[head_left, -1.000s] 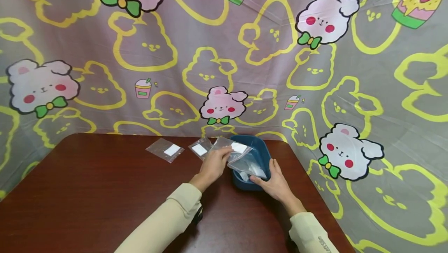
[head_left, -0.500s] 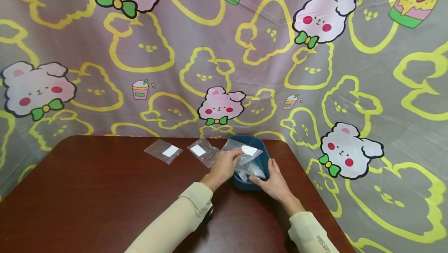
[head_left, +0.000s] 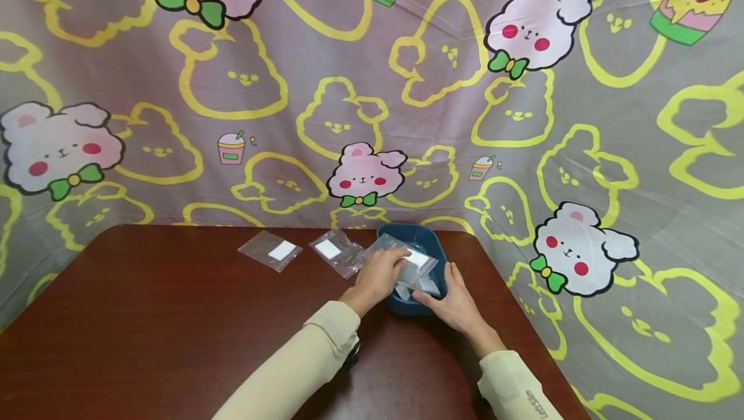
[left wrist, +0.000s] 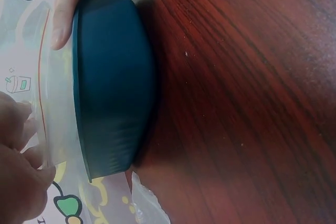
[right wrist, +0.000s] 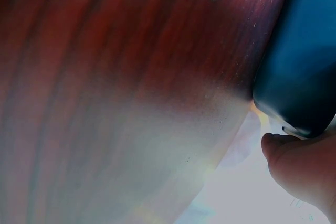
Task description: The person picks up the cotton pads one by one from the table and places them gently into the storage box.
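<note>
A clear zip bag with a white label (head_left: pixel 420 258) lies over the opening of a blue plastic bin (head_left: pixel 415 231). My left hand (head_left: pixel 378 276) pinches this bag near its label. In the left wrist view, the bag (left wrist: pixel 59 103) shows a red line and hangs beside the bin's rim. My right hand (head_left: pixel 460 307) grips the bin at its near right corner, thumb over the rim and fingers along the outer wall. Inside the bin, more clear bags with whitish pieces (head_left: pixel 427 285) are partly covered by the held bag.
Left of the bin, two clear bags with white labels lie on the brown table: one crumpled bag (head_left: pixel 347 257) close to the bin, one flat bag (head_left: pixel 258 247) farther left. A patterned curtain (head_left: pixel 279 84) hangs behind the table and along its right side.
My left hand has moved right, bringing the pinched bag from the bin's left edge to over its opening. The right hand has stayed on the bin.
</note>
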Action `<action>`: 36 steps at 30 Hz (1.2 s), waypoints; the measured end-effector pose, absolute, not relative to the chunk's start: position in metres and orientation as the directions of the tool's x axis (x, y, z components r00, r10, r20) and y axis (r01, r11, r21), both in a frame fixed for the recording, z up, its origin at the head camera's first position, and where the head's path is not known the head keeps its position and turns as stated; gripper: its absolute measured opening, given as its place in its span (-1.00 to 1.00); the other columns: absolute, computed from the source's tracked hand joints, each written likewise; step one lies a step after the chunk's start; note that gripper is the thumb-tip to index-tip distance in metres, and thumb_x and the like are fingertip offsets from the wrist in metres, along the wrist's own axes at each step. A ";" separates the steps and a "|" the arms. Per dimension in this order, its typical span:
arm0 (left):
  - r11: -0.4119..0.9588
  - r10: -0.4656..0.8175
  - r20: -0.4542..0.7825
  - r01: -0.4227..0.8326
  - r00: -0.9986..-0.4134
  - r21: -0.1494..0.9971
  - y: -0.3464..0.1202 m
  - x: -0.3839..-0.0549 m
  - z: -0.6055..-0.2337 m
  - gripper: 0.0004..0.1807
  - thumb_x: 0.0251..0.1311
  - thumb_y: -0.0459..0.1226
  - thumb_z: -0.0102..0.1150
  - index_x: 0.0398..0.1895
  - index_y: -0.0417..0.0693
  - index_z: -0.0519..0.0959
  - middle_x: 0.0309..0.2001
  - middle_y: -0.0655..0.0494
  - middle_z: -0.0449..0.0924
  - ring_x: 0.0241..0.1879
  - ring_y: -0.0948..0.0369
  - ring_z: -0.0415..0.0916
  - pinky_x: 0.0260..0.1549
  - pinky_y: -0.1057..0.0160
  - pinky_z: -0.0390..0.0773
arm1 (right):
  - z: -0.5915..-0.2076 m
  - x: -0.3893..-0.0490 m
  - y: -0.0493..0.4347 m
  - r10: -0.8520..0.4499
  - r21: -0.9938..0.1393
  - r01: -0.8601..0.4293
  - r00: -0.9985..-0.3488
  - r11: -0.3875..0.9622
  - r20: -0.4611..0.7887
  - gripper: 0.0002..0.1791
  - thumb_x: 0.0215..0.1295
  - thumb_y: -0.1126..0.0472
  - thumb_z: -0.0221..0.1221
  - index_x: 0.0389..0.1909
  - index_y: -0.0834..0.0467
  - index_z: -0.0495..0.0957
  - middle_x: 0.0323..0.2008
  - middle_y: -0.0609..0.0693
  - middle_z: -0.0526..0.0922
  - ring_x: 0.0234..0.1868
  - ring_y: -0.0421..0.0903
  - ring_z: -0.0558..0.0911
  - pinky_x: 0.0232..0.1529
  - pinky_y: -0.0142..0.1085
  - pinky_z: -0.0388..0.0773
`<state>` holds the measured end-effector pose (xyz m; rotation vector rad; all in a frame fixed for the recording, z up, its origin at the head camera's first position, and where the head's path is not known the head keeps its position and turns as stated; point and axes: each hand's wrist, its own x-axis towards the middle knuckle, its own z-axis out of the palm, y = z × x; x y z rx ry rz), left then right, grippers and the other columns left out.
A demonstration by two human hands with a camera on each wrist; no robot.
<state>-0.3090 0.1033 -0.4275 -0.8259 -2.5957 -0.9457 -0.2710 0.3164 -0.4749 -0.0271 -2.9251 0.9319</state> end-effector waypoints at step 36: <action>0.668 0.000 0.329 0.245 -0.944 0.702 -0.065 -0.338 -0.477 -0.54 0.35 -0.08 0.25 0.27 0.01 0.58 0.16 -0.14 0.61 0.14 -0.19 0.54 0.01 -0.21 0.52 | -0.472 -0.269 0.316 0.036 -0.589 0.008 -0.999 0.808 0.036 0.41 0.06 -0.49 0.27 0.59 0.28 -0.24 0.58 0.29 -0.24 0.53 0.34 -0.05 0.40 0.27 0.05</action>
